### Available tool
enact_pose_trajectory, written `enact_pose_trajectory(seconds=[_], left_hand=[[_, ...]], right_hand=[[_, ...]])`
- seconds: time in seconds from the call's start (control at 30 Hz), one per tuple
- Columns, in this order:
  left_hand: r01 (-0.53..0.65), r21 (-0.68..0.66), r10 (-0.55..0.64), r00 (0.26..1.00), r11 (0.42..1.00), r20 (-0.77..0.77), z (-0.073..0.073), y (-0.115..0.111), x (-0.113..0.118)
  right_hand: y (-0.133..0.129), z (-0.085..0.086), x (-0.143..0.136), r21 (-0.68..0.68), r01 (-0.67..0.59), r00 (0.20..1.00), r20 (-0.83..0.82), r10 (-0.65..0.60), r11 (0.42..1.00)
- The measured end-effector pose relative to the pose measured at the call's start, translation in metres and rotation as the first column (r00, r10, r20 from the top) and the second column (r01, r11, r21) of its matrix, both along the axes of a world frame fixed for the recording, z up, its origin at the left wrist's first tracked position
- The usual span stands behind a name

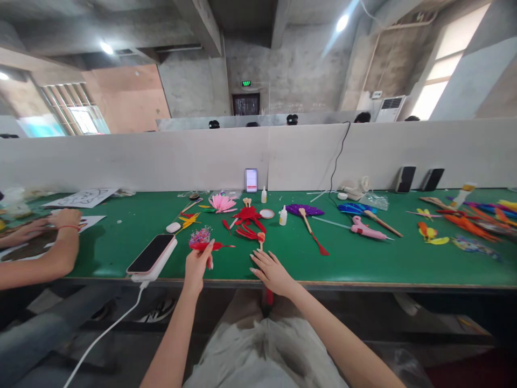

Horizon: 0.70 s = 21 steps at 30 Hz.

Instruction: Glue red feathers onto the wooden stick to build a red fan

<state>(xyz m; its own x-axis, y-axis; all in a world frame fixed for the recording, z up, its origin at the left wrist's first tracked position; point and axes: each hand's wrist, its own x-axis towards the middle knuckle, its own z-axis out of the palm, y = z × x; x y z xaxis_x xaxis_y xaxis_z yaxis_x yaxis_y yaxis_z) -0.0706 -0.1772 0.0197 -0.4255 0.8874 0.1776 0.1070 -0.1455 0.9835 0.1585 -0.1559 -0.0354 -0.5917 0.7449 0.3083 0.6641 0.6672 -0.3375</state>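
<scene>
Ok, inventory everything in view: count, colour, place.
Table: one, green, full width
Partition: one, white, behind
Phones: two, dark left, lit centre
Case: one, white, left
Flower: one, pink, left of centre
Feather bunches: two red, centre; one purple, one blue, right
Loose feathers: several, orange, far right
Glue gun: one, pink, right
Bottles: two, small, white, centre
Speakers: two, black, right back
Sequins: many, multicoloured, left of centre
Papers: several, white, far left
Neighbour's hands: two, far left
Left hand: one, pinching red feather
Right hand: one, spread, centre
</scene>
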Motion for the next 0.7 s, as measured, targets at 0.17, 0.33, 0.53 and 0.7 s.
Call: enact_pose_trajectory(seconds=[0.17, 0.33, 0.53, 0.7], left_hand=[[0.153, -0.065, -0.165, 0.944, 0.986, -0.286, 0.003, 0.042, 0.019], [0.112, -0.028, -0.114, 0.911, 0.993, -0.396, -0.003, 0.09, 0.058], [0.095, -0.072, -0.118, 0.856, 0.993, -0.503, -0.013, 0.119, 0.078], [0.066, -0.144, -0.136, 0.817, 0.987, -0.56, -0.025, 0.125, 0.077]], right_hand=[[-0.015, 0.007, 0.027, -0.152, -0.127, 0.991, -0.065, 0.118, 0.98], [-0.012, 0.006, 0.034, -0.066, -0.074, 0.956, -0.289, 0.052, 0.995], [0.016, -0.005, 0.016, 0.014, 0.334, 0.896, -0.314, -0.313, 0.942], [0.026, -0.018, -0.001, 0.039, 0.417, 0.901, -0.151, -0.407, 0.908]])
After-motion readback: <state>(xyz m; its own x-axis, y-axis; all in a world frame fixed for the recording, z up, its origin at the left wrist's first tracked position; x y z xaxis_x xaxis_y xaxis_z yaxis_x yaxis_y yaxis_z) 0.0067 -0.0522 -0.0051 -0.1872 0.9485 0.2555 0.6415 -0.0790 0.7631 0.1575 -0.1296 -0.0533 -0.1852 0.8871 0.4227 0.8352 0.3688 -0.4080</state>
